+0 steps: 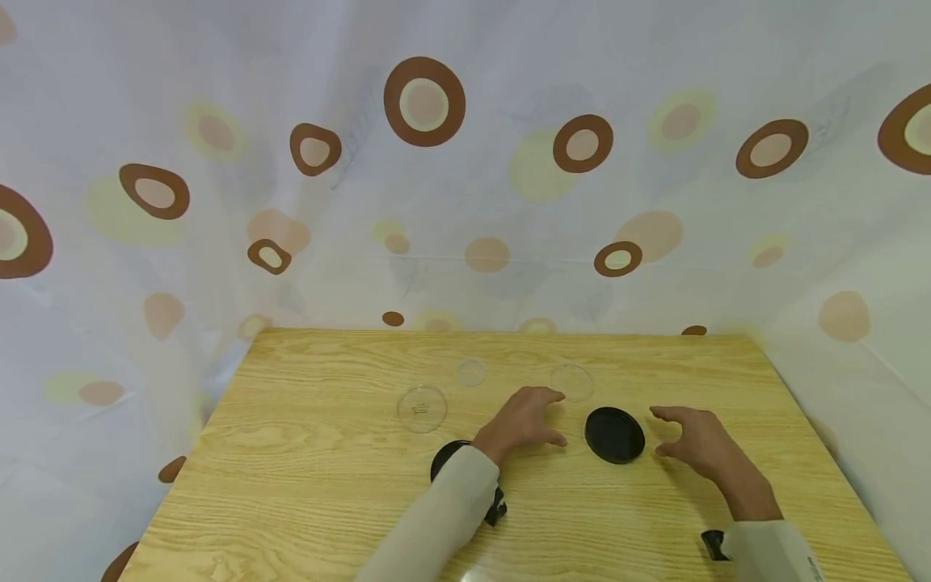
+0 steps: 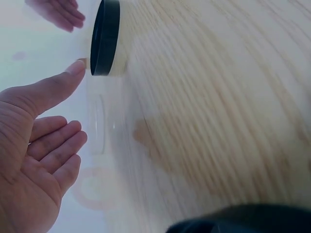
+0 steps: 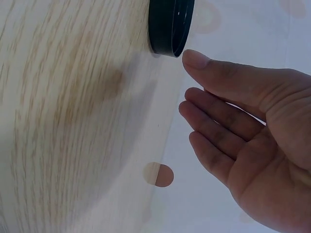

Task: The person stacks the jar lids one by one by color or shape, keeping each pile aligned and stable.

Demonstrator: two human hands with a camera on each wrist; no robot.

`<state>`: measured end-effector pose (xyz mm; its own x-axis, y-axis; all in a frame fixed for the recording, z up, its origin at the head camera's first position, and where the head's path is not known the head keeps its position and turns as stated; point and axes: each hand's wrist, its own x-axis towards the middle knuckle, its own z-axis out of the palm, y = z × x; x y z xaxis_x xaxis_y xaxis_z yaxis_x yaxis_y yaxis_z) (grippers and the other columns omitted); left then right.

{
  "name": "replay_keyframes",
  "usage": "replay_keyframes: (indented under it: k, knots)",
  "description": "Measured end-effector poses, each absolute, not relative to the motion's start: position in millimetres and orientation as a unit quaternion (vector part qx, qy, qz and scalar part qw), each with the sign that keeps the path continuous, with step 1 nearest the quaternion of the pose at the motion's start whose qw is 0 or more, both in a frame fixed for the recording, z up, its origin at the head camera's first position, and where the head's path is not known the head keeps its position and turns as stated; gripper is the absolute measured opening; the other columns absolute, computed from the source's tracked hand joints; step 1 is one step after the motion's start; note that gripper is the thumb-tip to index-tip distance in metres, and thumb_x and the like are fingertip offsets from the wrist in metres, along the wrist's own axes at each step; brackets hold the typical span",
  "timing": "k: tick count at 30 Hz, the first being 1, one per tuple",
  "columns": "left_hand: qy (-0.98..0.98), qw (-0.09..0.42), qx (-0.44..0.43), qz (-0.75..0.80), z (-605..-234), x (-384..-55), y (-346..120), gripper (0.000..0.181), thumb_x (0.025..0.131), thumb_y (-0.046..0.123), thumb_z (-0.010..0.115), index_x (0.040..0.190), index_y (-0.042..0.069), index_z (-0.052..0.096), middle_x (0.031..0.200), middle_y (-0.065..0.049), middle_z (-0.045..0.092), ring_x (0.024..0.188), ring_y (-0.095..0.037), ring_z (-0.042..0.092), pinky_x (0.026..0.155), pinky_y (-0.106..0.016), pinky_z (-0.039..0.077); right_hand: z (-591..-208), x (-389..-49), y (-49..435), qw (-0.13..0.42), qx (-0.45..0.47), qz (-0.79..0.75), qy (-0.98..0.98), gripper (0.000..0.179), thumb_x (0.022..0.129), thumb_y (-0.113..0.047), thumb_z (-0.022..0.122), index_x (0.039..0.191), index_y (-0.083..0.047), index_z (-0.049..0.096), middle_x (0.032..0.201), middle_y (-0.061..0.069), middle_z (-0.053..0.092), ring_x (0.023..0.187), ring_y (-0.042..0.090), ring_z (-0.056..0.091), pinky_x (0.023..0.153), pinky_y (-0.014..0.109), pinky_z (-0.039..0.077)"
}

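A round, shallow black dish with a low rim [image 1: 614, 435] lies on the wooden table between the two hands. To its left is my left hand [image 1: 525, 416], thumb and fingers spread apart and holding nothing. My right hand [image 1: 691, 440] faces it from the other side, likewise spread, with a gap between its fingertips and the rim. In the left wrist view the dish [image 2: 105, 39] stands just beyond the left thumb tip. The right wrist view has the dish [image 3: 167, 26] just past the right thumb. A second black round piece [image 1: 444, 461] is partly hidden beneath my left forearm.
Behind the hands lie several thin, clear round pieces: a larger one with small print [image 1: 422, 409], a small one [image 1: 471, 372], and another [image 1: 572, 381] beyond the black dish. A pale curtain with brown rings [image 1: 487, 202] surrounds the table's back and sides.
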<state>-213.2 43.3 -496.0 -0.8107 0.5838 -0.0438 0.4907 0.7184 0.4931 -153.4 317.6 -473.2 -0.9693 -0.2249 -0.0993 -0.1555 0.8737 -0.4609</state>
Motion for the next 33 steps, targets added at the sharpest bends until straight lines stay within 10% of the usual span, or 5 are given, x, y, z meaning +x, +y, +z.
replay_keyframes:
  k: [33]
  knots:
    - [0.922, 0.078, 0.300, 0.233, -505, -198, 84, 0.056, 0.070, 0.035, 0.084, 0.120, 0.017, 0.066, 0.117, 0.008, 0.067, 0.109, -0.006, 0.061, 0.091, -0.016, 0.048, -488, -159, 307, 0.090, -0.099, -0.236, 0.962, 0.058, 0.071, -0.005, 0.079, 0.123, 0.010, 0.057, 0.119, 0.032, 0.059, 0.110, 0.052, 0.053, 0.082, 0.054, 0.051]
